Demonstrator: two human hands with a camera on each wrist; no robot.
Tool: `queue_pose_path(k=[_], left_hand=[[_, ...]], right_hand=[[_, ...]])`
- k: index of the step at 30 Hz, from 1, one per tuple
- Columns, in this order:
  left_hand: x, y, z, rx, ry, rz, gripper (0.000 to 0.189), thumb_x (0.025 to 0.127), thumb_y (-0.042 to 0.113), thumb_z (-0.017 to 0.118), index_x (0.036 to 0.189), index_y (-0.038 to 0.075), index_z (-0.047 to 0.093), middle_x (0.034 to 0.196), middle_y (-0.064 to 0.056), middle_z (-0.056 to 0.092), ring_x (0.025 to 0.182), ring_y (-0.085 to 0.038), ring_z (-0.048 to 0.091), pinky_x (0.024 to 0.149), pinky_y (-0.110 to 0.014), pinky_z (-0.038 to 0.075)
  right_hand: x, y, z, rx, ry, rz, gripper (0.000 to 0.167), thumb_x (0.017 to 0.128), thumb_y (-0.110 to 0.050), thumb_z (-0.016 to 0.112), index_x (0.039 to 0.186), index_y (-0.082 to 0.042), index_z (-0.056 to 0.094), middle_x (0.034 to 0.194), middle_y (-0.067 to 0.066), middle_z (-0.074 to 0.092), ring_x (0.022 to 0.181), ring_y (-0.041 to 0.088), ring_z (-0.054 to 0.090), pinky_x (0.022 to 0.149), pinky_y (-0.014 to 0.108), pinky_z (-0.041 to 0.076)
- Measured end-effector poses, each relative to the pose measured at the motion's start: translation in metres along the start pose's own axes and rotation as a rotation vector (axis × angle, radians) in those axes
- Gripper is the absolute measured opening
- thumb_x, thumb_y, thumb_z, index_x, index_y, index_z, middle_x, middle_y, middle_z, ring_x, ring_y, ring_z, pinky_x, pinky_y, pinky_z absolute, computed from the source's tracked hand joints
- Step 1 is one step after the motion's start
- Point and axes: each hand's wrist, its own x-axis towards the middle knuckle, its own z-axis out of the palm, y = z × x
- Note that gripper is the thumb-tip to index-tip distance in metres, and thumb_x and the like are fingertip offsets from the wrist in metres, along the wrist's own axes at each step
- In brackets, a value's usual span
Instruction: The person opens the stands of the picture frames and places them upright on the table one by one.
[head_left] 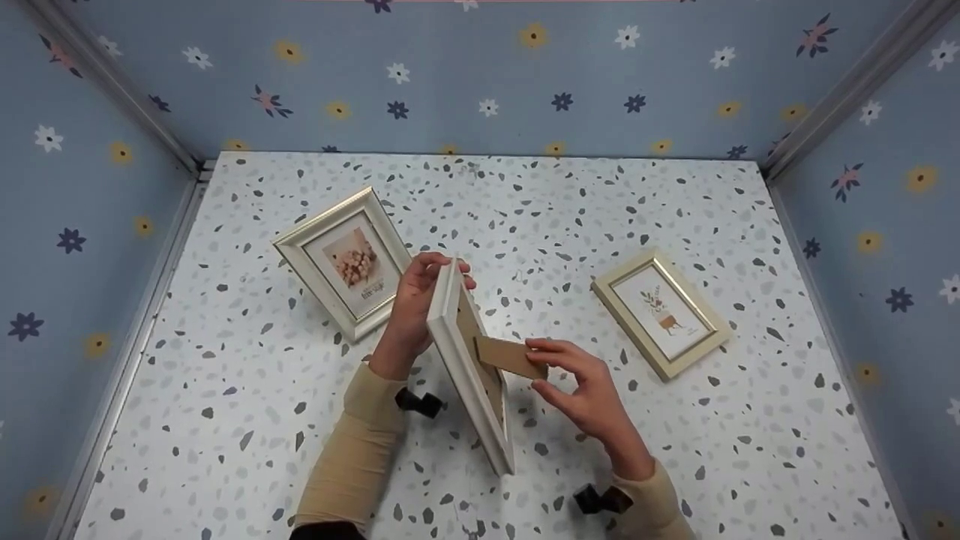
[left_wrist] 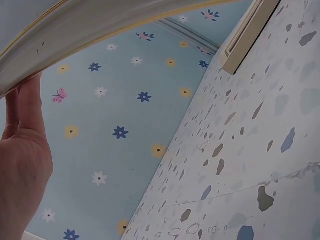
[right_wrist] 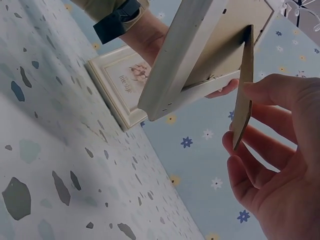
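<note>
From the head camera, we see a white picture frame [head_left: 466,390] held tilted above the middle of the desk [head_left: 225,450]. The left hand [head_left: 409,319] has its grip round the upper end; the right hand [head_left: 589,390] pinches the brown stand [head_left: 506,355] jutting from the back. A framed flower print [head_left: 352,262] rests to the left, a framed plant print [head_left: 661,313] to the right.

From the left wrist, we find the left fingers [left_wrist: 31,107] against the held frame's edge.

From the right wrist, we see thumb and fingers on opposite faces of the stand.
</note>
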Motion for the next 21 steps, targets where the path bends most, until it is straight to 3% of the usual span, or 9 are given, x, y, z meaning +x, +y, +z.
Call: queue_pose_path(k=[5,13,21], left_hand=[[-0.0013,-0.0007,0.0004,0.008,0.015,-0.021,0.015,0.098,0.016,0.057,0.112,0.019,0.063,0.112,-0.011,0.064,0.097,-0.024,0.067,0.079,-0.032,0.056],[-0.0025,-0.0013,0.0022,0.038,0.049,-0.032,0.013,0.097,0.020,0.060,0.110,0.018,0.064,0.111,-0.011,0.065,0.096,-0.023,0.068,0.079,-0.032,0.056],[-0.0009,-0.0010,0.0038,0.071,0.067,-0.011,0.014,0.097,0.020,0.062,0.111,0.019,0.063,0.112,-0.011,0.065,0.095,-0.023,0.068,0.076,-0.030,0.055]], right_hand=[[-0.0007,-0.0002,-0.0039,-0.008,0.032,-0.024,0.034,0.078,0.016,0.074,0.111,0.008,0.071,0.120,0.028,0.064,0.108,0.041,0.063,0.091,0.027,0.052],[0.0008,-0.0013,-0.0098,-0.006,0.061,-0.059,0.034,0.077,0.016,0.074,0.110,0.010,0.069,0.118,0.028,0.065,0.103,0.035,0.064,0.079,0.023,0.050],[-0.0017,0.0001,-0.0067,0.011,0.017,0.028,0.038,0.082,0.010,0.073,0.120,0.008,0.066,0.123,0.024,0.064,0.108,0.031,0.064,0.081,0.041,0.055]])
